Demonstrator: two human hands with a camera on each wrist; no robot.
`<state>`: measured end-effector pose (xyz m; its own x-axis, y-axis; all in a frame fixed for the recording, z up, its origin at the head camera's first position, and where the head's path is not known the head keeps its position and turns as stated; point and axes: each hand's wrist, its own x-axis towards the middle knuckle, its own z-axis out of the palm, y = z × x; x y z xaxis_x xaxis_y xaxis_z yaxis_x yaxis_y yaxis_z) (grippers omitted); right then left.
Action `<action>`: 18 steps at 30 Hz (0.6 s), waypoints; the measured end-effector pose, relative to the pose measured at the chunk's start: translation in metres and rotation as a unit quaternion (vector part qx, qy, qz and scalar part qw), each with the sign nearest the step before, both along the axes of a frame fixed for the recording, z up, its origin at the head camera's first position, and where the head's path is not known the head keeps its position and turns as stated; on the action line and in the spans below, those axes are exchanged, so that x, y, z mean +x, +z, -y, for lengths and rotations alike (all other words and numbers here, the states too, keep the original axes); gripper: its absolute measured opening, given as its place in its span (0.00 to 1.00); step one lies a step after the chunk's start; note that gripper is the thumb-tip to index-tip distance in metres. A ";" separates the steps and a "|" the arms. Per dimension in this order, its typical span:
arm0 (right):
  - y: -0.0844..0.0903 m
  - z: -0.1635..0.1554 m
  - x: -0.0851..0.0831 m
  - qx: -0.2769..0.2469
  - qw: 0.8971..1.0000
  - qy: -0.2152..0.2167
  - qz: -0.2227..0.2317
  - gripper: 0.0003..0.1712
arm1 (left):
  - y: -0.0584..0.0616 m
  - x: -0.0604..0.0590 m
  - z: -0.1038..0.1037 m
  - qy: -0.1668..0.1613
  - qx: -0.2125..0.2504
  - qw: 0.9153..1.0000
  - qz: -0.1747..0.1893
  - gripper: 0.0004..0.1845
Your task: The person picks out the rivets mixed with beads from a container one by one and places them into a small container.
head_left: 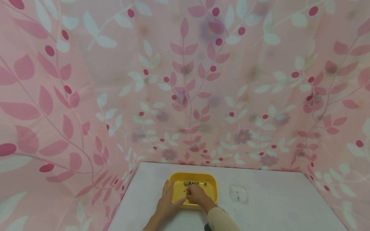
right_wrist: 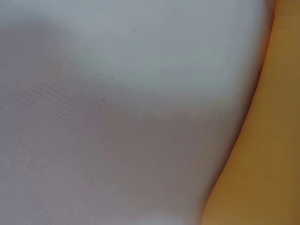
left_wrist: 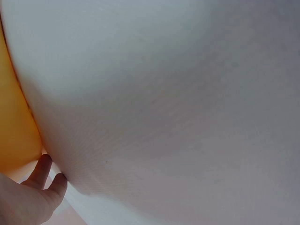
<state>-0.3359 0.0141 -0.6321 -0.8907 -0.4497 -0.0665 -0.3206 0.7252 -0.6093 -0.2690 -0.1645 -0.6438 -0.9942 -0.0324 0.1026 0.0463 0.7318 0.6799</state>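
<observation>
Sleeve cuff (head_left: 218, 218) of the right arm sat lowest in the head view, the forearm running up into a yellow tray (head_left: 212, 187) on the white bench (head_left: 274, 205). Right hand (head_left: 196, 194) was inside the tray, fingers curled down over its floor; whether that grip had pinched anything could not be told at this size. Just beyond its fingertips, toward the tray's far wall, lay a short row of small dark beads (head_left: 194, 183). Left hand (head_left: 167, 202) lay flat with straight fingers against the tray's near-left rim, holding nothing, steadying the tray. Left wrist view showed only fingertips (left_wrist: 44, 174) beside the tray's yellow wall (left_wrist: 16, 126) and bare bench. Right wrist view showed bench and a strip of tray edge (right_wrist: 262, 154), no fingers. Off to the right of the grip, apart from the tray, rested a small clear square piece (head_left: 237, 193). Judgement: picking such small beads well would call for a fingertip pinch on one at a time, with the left hand keeping the tray from sliding.
</observation>
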 end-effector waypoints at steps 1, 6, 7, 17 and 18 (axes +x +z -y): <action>0.000 -0.001 0.000 -0.002 1.000 0.001 -0.002 0.09 | 0.000 0.000 0.000 0.000 -0.001 1.000 -0.001 0.51; 0.001 -0.003 0.000 -0.017 1.000 0.004 0.002 0.11 | 0.003 0.002 0.000 -0.001 -0.004 1.000 -0.010 0.51; 0.002 -0.004 0.000 -0.021 1.000 0.004 0.003 0.11 | 0.004 0.003 0.000 -0.001 -0.005 1.000 -0.013 0.51; 0.009 -0.009 0.003 -0.027 0.999 0.027 -0.018 0.07 | 0.001 0.004 -0.001 -0.001 -0.009 0.999 -0.037 0.51; 0.010 -0.009 0.003 -0.024 0.999 0.030 -0.025 0.06 | 0.001 0.003 -0.001 0.000 -0.010 0.999 -0.033 0.51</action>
<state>-0.3331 0.0234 -0.6218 -0.8633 -0.5048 0.0012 -0.3946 0.6733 -0.6253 -0.2656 -0.1637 -0.6433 -0.9852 -0.0300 0.1686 0.0904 0.7450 0.6609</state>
